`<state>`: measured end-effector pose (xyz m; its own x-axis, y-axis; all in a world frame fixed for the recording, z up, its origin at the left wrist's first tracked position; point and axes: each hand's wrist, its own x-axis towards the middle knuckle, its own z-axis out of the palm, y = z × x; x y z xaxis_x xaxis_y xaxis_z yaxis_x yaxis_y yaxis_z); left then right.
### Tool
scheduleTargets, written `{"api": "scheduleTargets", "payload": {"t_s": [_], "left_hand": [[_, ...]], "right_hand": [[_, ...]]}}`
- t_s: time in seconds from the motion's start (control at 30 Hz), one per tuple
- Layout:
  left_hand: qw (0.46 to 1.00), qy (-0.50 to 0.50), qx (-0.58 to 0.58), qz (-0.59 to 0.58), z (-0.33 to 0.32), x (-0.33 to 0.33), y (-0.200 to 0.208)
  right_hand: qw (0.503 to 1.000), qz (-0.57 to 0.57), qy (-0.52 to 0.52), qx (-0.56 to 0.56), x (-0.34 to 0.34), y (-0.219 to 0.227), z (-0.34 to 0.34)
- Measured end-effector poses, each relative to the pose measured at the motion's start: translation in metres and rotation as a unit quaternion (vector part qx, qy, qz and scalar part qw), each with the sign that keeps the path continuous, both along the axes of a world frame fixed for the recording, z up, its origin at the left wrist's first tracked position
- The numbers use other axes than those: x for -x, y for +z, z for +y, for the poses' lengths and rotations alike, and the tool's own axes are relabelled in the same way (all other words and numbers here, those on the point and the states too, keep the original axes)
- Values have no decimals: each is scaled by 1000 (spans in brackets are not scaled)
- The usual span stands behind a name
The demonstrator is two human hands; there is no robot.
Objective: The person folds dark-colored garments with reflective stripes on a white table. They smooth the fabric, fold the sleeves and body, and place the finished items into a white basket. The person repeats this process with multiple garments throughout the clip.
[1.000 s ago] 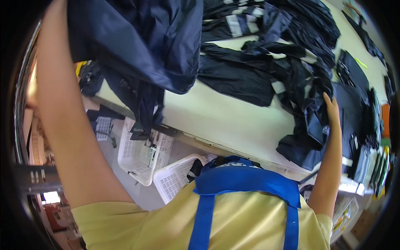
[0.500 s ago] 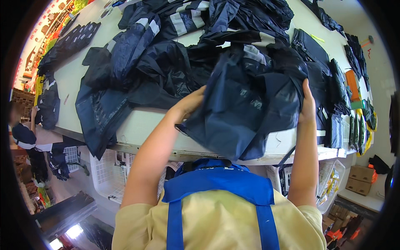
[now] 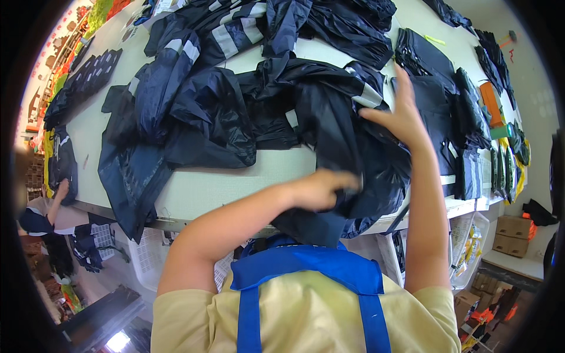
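Your left hand blurs over bunched dark garment, grip unclear; your right hand splayed wide, gripping nothing.

Before you stretches a pale worktop; to your right, a whitish wall. Grey floor shows at your left; a bright light glows below.

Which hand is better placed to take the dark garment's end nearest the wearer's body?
Left, probably. The left hand is over the lower part of the garment, nearer that end, though blur hides its grip. The right hand is farther up, fingers spread, beside a pale stripe.
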<state>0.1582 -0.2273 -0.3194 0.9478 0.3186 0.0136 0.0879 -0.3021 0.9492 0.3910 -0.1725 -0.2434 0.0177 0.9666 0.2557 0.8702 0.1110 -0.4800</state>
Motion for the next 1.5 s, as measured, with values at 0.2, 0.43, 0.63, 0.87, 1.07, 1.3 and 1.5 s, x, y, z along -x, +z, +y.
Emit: {"api": "scheduleTargets", "payload": {"t_s": [0.2,0.43,0.63,0.87,1.07,1.3,1.5], "left_hand": [[936,-171,217,218,-25,37,-14],[962,136,193,137,-21,118,36],[792,557,208,-137,68,184,114],[750,644,19,148,192,230,2],[727,620,-202,217,64,191,-56],[802,535,-180,193,-26,114,-83],[892,427,75,131,-15,24,-59]], "right_hand": [[934,88,-255,233,-48,-176,59],[965,234,-110,-34,-49,-37,2],[826,529,-131,-142,-187,109,87],[965,159,-106,-181,-85,85,154],[945,-82,-305,85,-98,-109,-22],[887,-72,-405,212,-79,-157,-86],[959,-67,-200,190,-77,-141,-60]]}}
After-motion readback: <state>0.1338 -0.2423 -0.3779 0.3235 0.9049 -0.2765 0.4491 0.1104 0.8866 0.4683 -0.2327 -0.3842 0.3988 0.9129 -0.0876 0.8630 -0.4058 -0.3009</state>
